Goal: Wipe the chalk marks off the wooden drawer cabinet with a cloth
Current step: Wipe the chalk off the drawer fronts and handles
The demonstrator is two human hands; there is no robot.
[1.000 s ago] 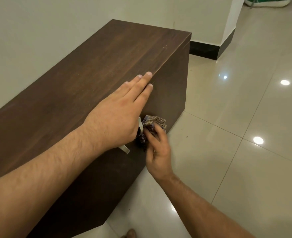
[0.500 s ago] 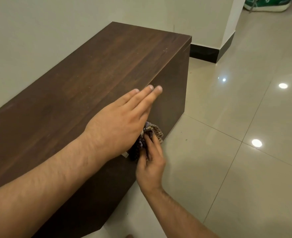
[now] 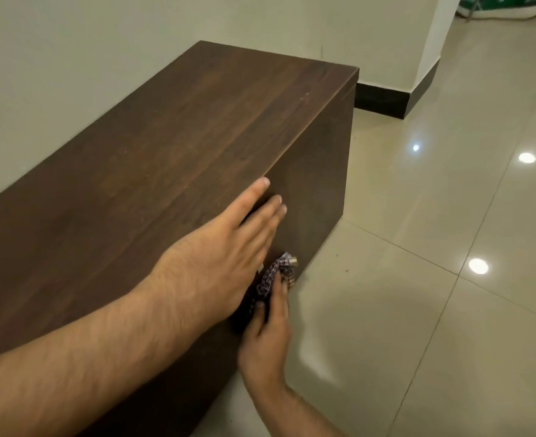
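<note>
The dark wooden drawer cabinet (image 3: 172, 146) stands low against the wall, its long top facing me. My left hand (image 3: 216, 257) lies flat on the top at the front edge, fingers stretched and hanging over the rim. Below it, my right hand (image 3: 266, 335) presses a crumpled patterned cloth (image 3: 276, 272) against the cabinet's front face, low down. A sliver of a pale metal handle (image 3: 260, 267) shows beside the cloth, mostly hidden by my left hand. I see no chalk marks from here; most of the front face is hidden.
Glossy beige floor tiles (image 3: 434, 279) spread to the right with bright lamp reflections. A pale wall with a black skirting board (image 3: 383, 100) runs behind the cabinet. A green and white shoe (image 3: 500, 7) lies at the top right.
My right hand has slid the cloth downward along the front face, toward the floor. My left hand stays flat on the top edge. The view has shifted slightly.
</note>
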